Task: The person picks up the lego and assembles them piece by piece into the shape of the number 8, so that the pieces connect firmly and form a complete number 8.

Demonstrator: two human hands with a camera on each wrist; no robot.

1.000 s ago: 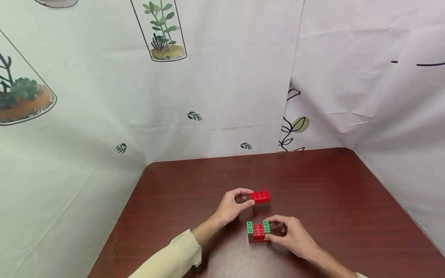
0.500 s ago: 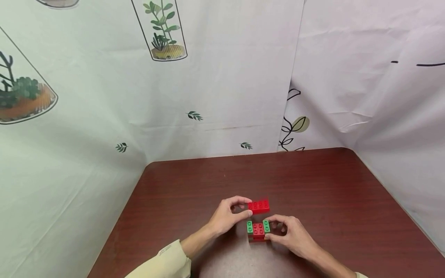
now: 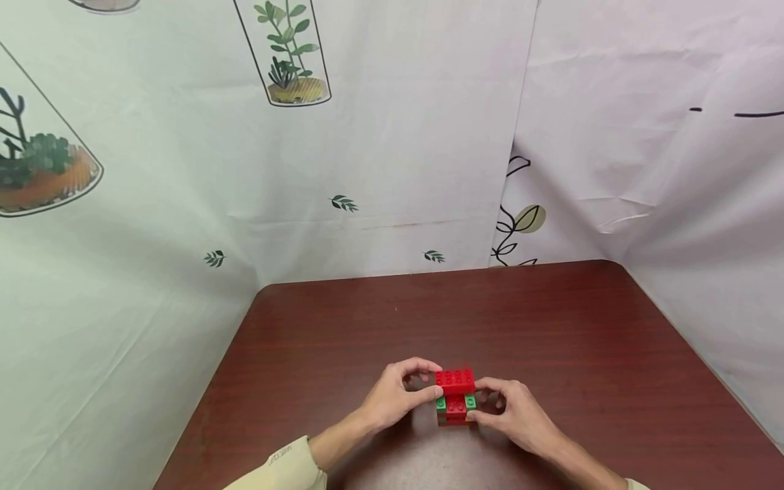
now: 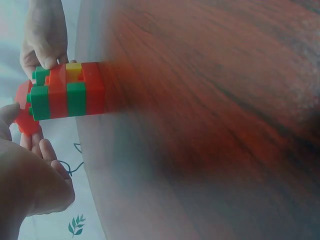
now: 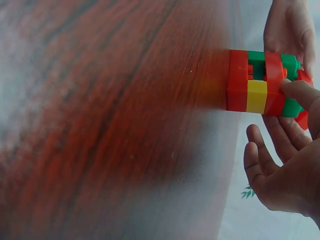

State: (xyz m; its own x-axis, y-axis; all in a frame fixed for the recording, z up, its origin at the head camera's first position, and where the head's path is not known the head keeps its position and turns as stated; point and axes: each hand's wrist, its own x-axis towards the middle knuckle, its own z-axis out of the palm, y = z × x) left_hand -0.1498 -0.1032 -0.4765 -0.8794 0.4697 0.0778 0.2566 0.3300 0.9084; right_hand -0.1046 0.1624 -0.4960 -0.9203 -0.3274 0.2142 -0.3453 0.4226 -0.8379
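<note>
A long red toy brick (image 3: pixel 454 382) with two rows of studs is pinched at its left end by my left hand (image 3: pixel 390 396), between thumb and fingers. It sits over the back part of a small stack of building bricks (image 3: pixel 456 408); whether the two touch I cannot tell. From the wrists, the stack shows a red bottom layer, a green brick (image 4: pixel 76 100) and a yellow brick (image 5: pixel 256 97) above it, another red layer, then green bricks (image 4: pixel 41 102) at both ends on top. My right hand (image 3: pixel 516 414) grips the stack's right side with thumb and fingers.
The stack stands on a dark red-brown wooden table (image 3: pixel 343 320). Pale cloth walls (image 3: pixel 380 150) with printed plants enclose its back and sides.
My left hand has brought the long red brick toward me, from behind the stack to over its rear part. The right hand and the stack have stayed in place.
</note>
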